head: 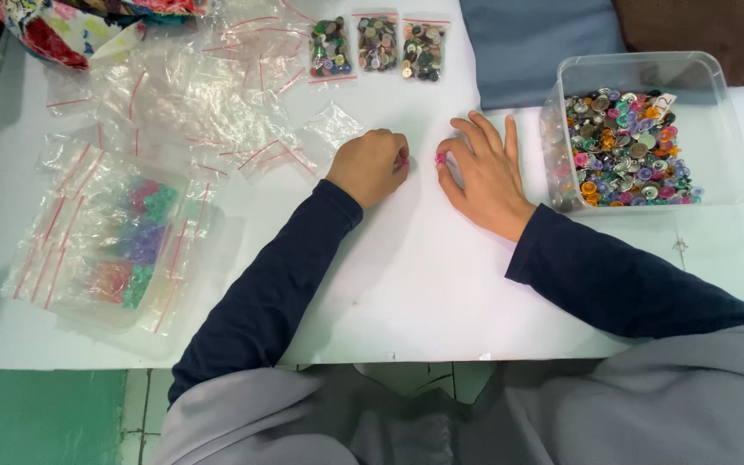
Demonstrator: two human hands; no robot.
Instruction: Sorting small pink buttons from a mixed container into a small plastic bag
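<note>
While the left hand [370, 165] curls shut, right hand [482, 172] fingers seemingly pinch a pink button [440, 158].

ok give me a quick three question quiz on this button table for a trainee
1. True or false: the clear tub of mixed buttons sits beside the right hand.
2. How many filled small bags lie in a row at the far edge of the table?
A. two
B. three
C. five
3. Fill in: the left hand and the right hand each pinch a small ____ button.

Key:
1. true
2. B
3. pink
</note>
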